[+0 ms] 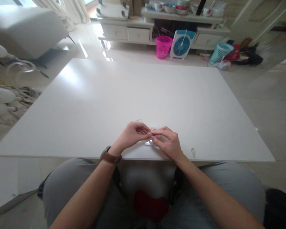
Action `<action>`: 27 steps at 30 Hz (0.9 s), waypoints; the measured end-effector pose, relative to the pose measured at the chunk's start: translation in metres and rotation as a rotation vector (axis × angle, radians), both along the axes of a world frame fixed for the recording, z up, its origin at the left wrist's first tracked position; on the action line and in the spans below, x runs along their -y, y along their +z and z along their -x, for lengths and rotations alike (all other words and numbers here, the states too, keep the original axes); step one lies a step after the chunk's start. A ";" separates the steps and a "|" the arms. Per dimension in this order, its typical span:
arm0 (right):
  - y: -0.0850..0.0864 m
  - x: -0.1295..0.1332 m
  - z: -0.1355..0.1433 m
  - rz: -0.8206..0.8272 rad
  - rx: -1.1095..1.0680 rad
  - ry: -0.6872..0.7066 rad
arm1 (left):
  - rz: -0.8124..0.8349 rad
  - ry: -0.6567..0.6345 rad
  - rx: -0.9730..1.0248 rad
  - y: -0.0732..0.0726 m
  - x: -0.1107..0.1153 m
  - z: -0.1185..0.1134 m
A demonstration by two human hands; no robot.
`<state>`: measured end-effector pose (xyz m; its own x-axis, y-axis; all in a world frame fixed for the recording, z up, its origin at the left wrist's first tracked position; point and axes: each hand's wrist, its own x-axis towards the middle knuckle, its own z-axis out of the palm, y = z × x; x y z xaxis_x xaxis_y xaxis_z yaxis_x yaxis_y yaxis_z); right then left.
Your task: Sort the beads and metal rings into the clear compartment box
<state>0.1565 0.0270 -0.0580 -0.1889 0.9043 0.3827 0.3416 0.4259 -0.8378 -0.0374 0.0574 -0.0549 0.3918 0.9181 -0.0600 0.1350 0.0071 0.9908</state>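
Note:
My left hand (135, 134) and my right hand (168, 141) meet close to the table's near edge, fingertips pinched together on one tiny, pale gold-coloured piece (150, 133). It is too small for me to tell its kind. Just beneath the fingers lies a small clear plastic case or packet (149, 142) with pink bits, partly covered by my right hand. Behind my left hand sit small thin wire-like rings (138, 120). To the right of my right hand a small, thin, clear or metallic item (193, 152) rests on the table.
The white table (143, 86) spreads out in front of me. Past it stand a pink basket (163, 47), a blue box fan (182, 44) and a teal basket (220, 53) before a white cabinet (138, 34). Chairs (2, 95) are at the left.

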 end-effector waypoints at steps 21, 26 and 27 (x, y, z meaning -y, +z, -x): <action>-0.001 0.000 -0.001 0.029 0.011 0.034 | 0.043 -0.024 0.000 -0.002 -0.001 0.004; -0.002 -0.002 -0.002 0.015 0.037 0.036 | 0.052 -0.008 -0.043 0.001 -0.003 0.009; -0.002 -0.002 -0.002 0.009 0.047 0.035 | 0.059 0.003 -0.047 0.002 -0.004 0.010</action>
